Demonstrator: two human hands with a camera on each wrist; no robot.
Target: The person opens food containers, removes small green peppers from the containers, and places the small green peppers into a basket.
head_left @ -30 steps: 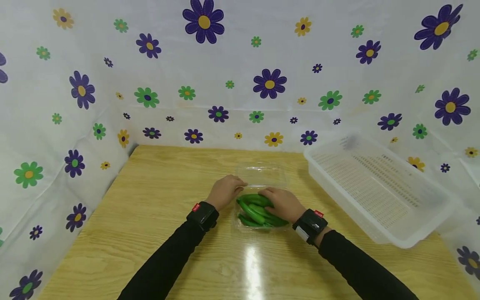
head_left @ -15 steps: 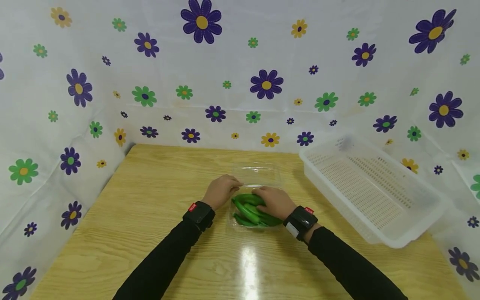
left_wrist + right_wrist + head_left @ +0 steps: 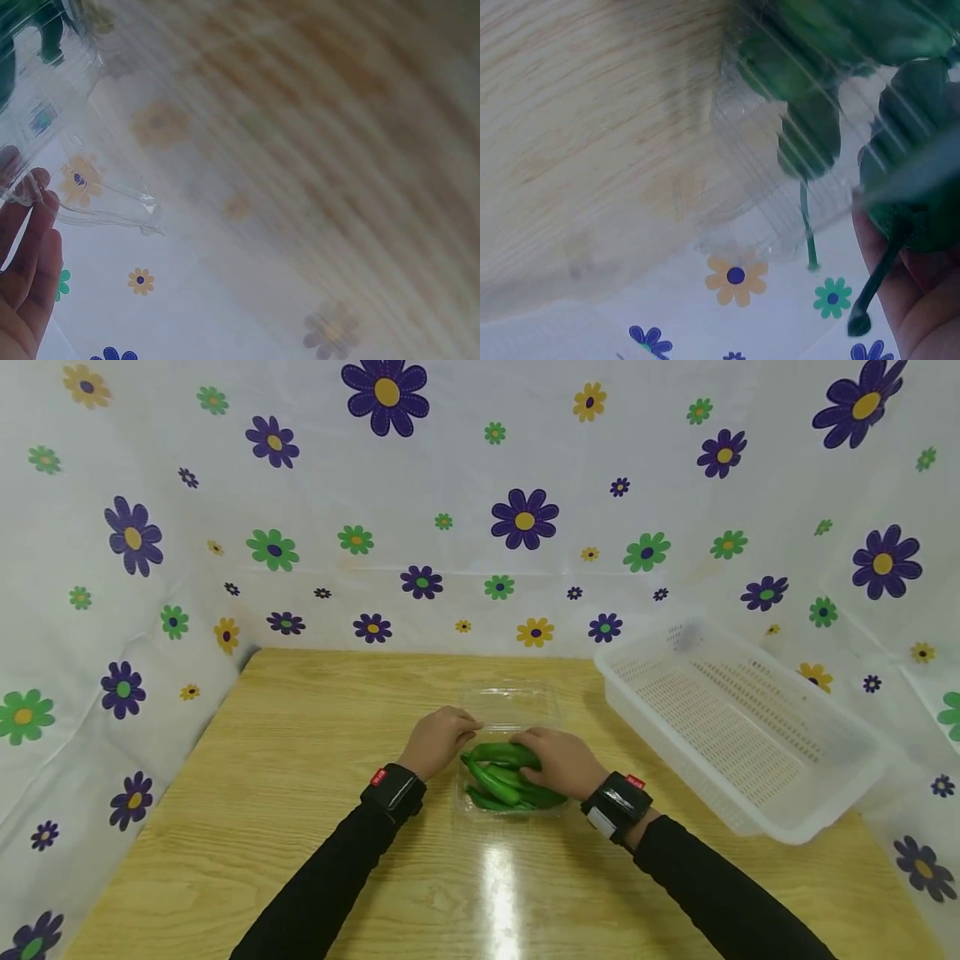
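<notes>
A clear plastic clamshell box (image 3: pixel 463 812) holds several long green peppers (image 3: pixel 495 787), and its transparent lid (image 3: pixel 506 702) lies folded back behind it. My left hand (image 3: pixel 437 743) pinches the box's rim near its back left corner. In the left wrist view, those fingertips (image 3: pixel 46 199) meet the thin plastic edge. My right hand (image 3: pixel 564 762) grips the right end of a green pepper (image 3: pixel 495 753) along the back of the box. Up close in the right wrist view, that hand's fingers lie against a dark green pepper (image 3: pixel 922 165) with its stem pointing down.
A white perforated plastic basket (image 3: pixel 615 681) stands at the right side of the wooden table (image 3: pixel 315 827). White flower-printed cloth (image 3: pixel 442 468) rises behind the table and along both sides.
The head view has shifted slightly. My right hand has moved a little to the right, and more of the back pepper shows beside it. My left hand stays at the rim.
</notes>
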